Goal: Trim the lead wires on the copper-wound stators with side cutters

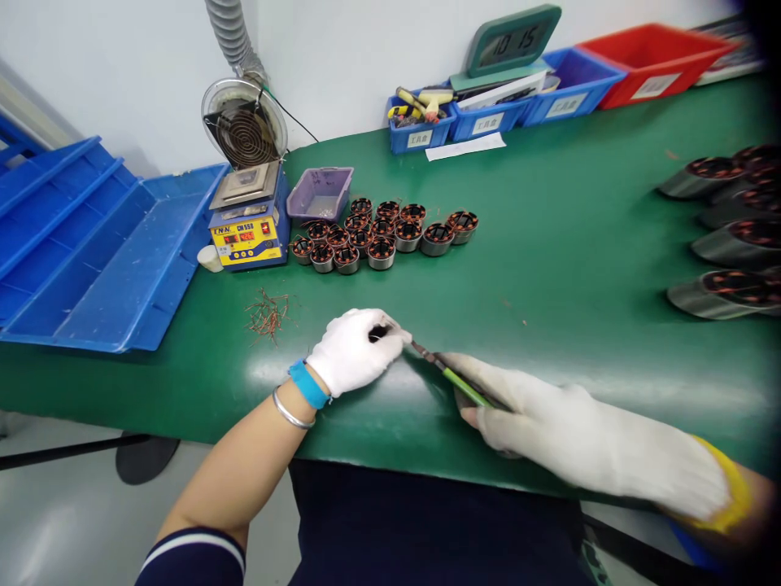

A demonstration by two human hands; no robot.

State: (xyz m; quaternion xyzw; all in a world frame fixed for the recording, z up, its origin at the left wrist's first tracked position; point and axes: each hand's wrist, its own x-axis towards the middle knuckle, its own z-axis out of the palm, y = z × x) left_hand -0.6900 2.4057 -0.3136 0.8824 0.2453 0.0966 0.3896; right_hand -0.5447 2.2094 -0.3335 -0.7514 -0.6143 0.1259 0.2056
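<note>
My left hand (354, 350), in a white glove, is closed around a small dark part that I cannot make out, resting on the green table (549, 244). My right hand (549, 427), also gloved, grips green-handled cutters (455, 378) whose tips point left and reach the fingers of my left hand. A small heap of cut copper wire bits (267, 313) lies just left of my left hand.
Several copper-wound stators (381, 232) stand grouped behind the hands, more (729, 220) lie at the right edge. A yellow-blue solder pot (249, 220) with a fume fan, a purple tray (320, 194), blue trays (91, 244), and blue and red bins (549, 81) with a clock line the back.
</note>
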